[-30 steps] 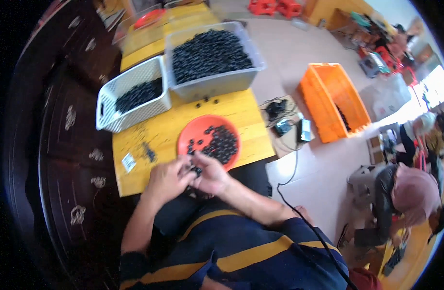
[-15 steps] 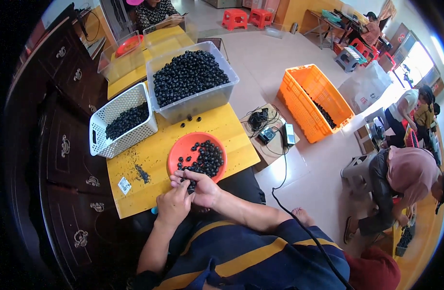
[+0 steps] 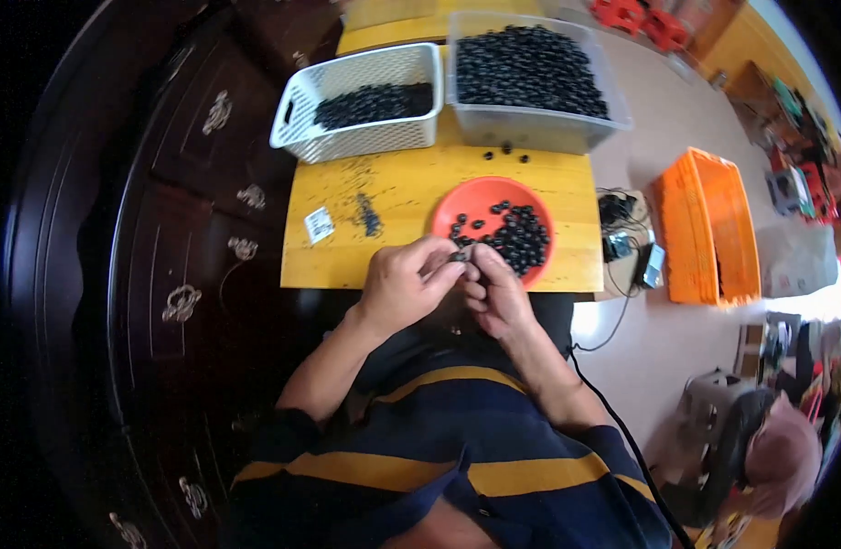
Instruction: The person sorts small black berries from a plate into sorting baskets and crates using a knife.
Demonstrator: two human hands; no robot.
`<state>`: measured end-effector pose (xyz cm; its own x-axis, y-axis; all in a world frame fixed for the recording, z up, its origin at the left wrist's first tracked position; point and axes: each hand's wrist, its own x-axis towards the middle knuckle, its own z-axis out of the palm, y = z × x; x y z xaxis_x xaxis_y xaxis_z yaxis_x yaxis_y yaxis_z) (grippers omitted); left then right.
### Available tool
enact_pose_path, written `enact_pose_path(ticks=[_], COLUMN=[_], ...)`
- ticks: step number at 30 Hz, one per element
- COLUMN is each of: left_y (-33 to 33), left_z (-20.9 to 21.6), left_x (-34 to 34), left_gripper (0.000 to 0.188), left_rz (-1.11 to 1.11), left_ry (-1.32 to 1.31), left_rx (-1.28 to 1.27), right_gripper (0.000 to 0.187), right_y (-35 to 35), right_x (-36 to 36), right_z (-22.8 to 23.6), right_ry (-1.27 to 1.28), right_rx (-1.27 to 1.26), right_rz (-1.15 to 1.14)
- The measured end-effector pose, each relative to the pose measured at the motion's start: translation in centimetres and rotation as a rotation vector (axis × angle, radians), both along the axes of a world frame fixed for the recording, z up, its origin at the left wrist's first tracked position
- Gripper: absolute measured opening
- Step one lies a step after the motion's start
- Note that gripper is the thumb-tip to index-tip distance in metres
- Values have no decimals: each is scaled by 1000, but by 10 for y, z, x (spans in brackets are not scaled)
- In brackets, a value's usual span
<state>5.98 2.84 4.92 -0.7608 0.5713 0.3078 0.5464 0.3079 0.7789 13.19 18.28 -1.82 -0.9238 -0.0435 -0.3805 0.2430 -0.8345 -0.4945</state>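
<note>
My left hand pinches a small dark round bead between thumb and fingertips. Right beside it, my right hand is closed, its thumb laid over curled fingers. What lies inside that fist is hidden. Both hands meet at the near rim of a red round bowl, which holds many loose shiny black beads, mostly on its right side. The bowl stands at the near edge of a yellow wooden table.
A white perforated basket and a clear plastic bin, both with black beads, stand behind. Dark crumbs and a white printed card lie left. Dark drawers line the left; an orange crate and a bent-over person are right.
The view has turned, so the table now sits more squarely ahead. My right hand, earlier palm up and spread with beads in it, has curled closed; my left hand now pinches one bead.
</note>
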Motion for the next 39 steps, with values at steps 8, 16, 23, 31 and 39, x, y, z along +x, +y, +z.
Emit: enact_pose_path(ticks=[8, 16, 23, 31, 39], left_y=[-8, -3, 1, 4, 9], left_z=[4, 4, 11, -3, -10], left_x=[-3, -11, -4, -9, -19], left_gripper=[17, 21, 19, 11, 11], left_rz=[-11, -92, -127, -165, -149], left_ry=[29, 27, -8, -190, -420], left_rx=[-125, -269, -209, -64, 49], right_gripper=[23, 21, 22, 21, 23], right_y=[-5, 1, 4, 13, 21], right_x=[-1, -1, 3, 5, 1], right_z=[6, -5, -2, -8, 1], right_ry=[164, 164, 71, 153, 255], right_rx=[271, 310, 64, -113, -382], right_rz=[47, 91, 99, 194, 221])
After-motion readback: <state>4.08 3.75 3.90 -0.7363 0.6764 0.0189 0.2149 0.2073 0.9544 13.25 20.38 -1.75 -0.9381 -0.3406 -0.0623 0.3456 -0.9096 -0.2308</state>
